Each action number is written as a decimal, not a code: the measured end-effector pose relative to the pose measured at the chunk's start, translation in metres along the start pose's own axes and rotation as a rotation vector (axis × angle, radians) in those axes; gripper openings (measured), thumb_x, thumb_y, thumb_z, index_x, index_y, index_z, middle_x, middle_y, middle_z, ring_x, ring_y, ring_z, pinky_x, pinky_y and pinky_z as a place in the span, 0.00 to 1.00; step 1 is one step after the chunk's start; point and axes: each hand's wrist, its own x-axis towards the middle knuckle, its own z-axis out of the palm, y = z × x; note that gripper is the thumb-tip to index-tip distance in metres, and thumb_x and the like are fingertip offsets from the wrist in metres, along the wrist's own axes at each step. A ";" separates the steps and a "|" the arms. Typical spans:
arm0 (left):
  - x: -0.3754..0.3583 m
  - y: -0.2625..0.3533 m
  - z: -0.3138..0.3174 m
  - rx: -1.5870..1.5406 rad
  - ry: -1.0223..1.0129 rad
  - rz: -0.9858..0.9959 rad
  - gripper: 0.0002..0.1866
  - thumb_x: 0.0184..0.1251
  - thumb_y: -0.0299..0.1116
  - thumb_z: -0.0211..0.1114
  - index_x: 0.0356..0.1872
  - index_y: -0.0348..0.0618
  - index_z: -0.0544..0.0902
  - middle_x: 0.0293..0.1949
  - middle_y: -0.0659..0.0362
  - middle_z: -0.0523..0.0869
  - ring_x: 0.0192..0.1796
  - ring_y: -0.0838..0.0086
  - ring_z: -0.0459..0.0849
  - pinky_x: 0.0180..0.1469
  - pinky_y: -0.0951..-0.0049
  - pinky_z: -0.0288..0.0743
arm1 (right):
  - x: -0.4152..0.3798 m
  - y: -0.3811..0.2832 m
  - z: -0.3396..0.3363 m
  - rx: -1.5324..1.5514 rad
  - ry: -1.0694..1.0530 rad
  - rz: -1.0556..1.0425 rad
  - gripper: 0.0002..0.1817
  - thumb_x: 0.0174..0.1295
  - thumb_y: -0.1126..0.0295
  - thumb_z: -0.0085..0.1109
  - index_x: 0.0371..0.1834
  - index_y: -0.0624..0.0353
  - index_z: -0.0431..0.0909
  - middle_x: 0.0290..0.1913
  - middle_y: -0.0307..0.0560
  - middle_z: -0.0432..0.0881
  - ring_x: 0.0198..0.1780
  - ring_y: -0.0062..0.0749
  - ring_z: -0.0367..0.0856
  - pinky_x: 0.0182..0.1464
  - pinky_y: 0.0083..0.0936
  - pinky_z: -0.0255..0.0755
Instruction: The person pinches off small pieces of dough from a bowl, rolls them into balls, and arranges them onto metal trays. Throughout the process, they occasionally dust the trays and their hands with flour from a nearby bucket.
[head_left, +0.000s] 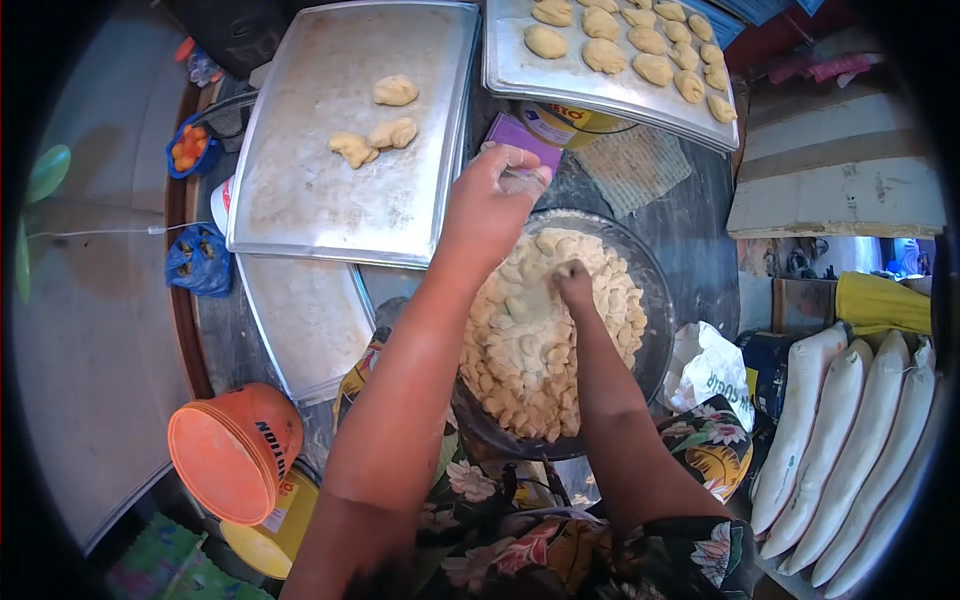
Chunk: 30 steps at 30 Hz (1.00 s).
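A wide dark basin (657, 345) in front of me is filled with many floured dough pieces (530, 370). Over its upper left rim is my left hand (512, 178), flour-dusted, its fingers curled together; what they hold, if anything, is hidden. My right hand (573, 283) is closed at the dough in the basin, and its fingertips are hard to make out. On the metal tray (290, 130) at the upper left lie three dough lumps (396, 90). Another tray (510, 70) at the upper right carries several rows of dough lumps (605, 56).
An orange bucket (225, 455) lies tilted at the lower left, near a blue bag (198, 262). A purple box (525, 143) and a cloth (635, 168) lie beyond the basin. White sacks (845, 440) and a sugar bag (710, 370) are on the right.
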 end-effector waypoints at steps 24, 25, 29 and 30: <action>-0.012 -0.034 0.033 0.380 -0.530 0.080 0.22 0.60 0.37 0.63 0.53 0.42 0.70 0.43 0.49 0.79 0.45 0.63 0.78 0.45 0.67 0.75 | -0.041 -0.155 -0.139 1.353 0.225 0.036 0.19 0.66 0.53 0.44 0.44 0.58 0.71 0.34 0.42 0.75 0.32 0.27 0.74 0.32 0.24 0.69; -0.010 -0.028 0.031 0.181 -0.422 -0.073 0.20 0.60 0.35 0.62 0.51 0.42 0.71 0.41 0.51 0.79 0.44 0.66 0.78 0.40 0.70 0.77 | -0.038 -0.158 -0.149 1.536 0.176 0.076 0.19 0.66 0.53 0.44 0.46 0.58 0.70 0.35 0.42 0.75 0.33 0.28 0.74 0.34 0.25 0.70; -0.007 -0.011 0.022 -0.204 -0.111 -0.331 0.19 0.62 0.40 0.60 0.50 0.42 0.69 0.40 0.56 0.76 0.40 0.74 0.77 0.30 0.75 0.79 | -0.044 -0.172 -0.173 1.903 -0.040 -0.024 0.18 0.64 0.60 0.50 0.52 0.57 0.67 0.45 0.45 0.74 0.44 0.32 0.74 0.45 0.34 0.72; -0.008 -0.005 0.021 -0.334 0.002 -0.424 0.21 0.63 0.43 0.59 0.51 0.43 0.68 0.41 0.56 0.75 0.40 0.74 0.77 0.32 0.72 0.79 | -0.048 -0.179 -0.174 1.896 -0.074 -0.139 0.18 0.63 0.62 0.51 0.53 0.56 0.66 0.48 0.46 0.73 0.48 0.34 0.74 0.48 0.37 0.72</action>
